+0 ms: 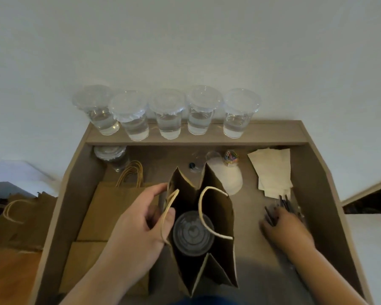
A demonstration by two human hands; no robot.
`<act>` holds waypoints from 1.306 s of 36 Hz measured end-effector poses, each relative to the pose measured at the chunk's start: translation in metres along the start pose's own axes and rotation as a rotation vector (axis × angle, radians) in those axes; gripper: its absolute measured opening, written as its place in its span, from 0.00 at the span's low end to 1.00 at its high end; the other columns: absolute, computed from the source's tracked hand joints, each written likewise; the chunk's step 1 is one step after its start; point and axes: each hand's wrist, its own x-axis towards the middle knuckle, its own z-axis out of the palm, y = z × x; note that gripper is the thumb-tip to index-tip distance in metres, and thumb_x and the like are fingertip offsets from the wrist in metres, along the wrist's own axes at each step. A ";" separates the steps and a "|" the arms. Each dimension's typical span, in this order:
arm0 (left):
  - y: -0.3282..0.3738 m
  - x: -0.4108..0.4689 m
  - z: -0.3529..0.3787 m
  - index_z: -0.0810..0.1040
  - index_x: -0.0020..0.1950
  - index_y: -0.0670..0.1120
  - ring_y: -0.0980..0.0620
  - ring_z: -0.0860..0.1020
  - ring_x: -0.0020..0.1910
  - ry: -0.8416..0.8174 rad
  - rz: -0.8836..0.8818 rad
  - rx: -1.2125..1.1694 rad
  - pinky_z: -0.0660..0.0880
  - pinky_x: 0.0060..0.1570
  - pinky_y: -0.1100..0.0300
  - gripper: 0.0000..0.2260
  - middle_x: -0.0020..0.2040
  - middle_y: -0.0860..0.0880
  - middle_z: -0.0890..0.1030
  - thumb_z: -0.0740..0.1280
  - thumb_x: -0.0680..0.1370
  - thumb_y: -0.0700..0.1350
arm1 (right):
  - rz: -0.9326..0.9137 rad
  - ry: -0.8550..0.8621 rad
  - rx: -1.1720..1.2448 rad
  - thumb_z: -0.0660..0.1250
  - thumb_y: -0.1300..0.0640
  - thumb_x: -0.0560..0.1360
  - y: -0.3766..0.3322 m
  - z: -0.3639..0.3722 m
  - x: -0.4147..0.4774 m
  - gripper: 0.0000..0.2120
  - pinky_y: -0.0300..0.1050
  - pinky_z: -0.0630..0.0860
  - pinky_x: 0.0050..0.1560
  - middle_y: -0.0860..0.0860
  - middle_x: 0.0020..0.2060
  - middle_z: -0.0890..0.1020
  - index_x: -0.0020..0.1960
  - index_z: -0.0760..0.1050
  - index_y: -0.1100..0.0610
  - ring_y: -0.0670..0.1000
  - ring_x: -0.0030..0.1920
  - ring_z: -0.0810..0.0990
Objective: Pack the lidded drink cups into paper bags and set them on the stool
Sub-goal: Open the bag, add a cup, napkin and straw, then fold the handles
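Note:
A brown paper bag (218,208) stands open in the middle of the table, with a lidded drink cup (193,233) inside it. My left hand (139,225) grips the bag's left wall and its left handle. My right hand (288,230) lies blurred on a bundle of dark straws (283,204) at the right; whether it holds any is unclear. Several lidded clear cups (131,115) part-filled with water stand in a row on the raised back shelf (273,134). Flat paper bags (110,208) lie stacked left of the open bag.
More paper bags (20,219) rest on a surface left of the table. A stack of spare lids (110,153), a jar of coloured clips (231,156), white napkins (273,170) and a white round sheet (229,179) lie at the back. The table has raised side walls.

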 end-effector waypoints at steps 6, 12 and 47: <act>-0.002 0.003 0.000 0.72 0.69 0.69 0.56 0.83 0.49 0.000 0.002 0.004 0.83 0.45 0.55 0.16 0.50 0.54 0.85 0.67 0.81 0.58 | -0.034 0.001 -0.124 0.58 0.50 0.83 -0.017 -0.013 -0.002 0.13 0.57 0.82 0.57 0.51 0.42 0.84 0.44 0.78 0.49 0.57 0.49 0.84; -0.006 0.004 -0.002 0.72 0.68 0.67 0.63 0.82 0.50 -0.009 -0.005 0.009 0.78 0.41 0.63 0.15 0.51 0.61 0.84 0.68 0.82 0.56 | -0.009 0.062 -0.020 0.62 0.44 0.81 -0.016 -0.039 -0.010 0.09 0.54 0.84 0.48 0.46 0.40 0.82 0.45 0.77 0.45 0.50 0.42 0.81; -0.026 0.010 -0.020 0.74 0.65 0.70 0.61 0.83 0.47 -0.009 -0.092 -0.075 0.81 0.38 0.65 0.14 0.48 0.56 0.86 0.69 0.82 0.55 | -1.016 0.477 0.285 0.62 0.34 0.83 -0.127 -0.273 -0.154 0.13 0.54 0.85 0.42 0.44 0.48 0.87 0.56 0.83 0.36 0.52 0.43 0.86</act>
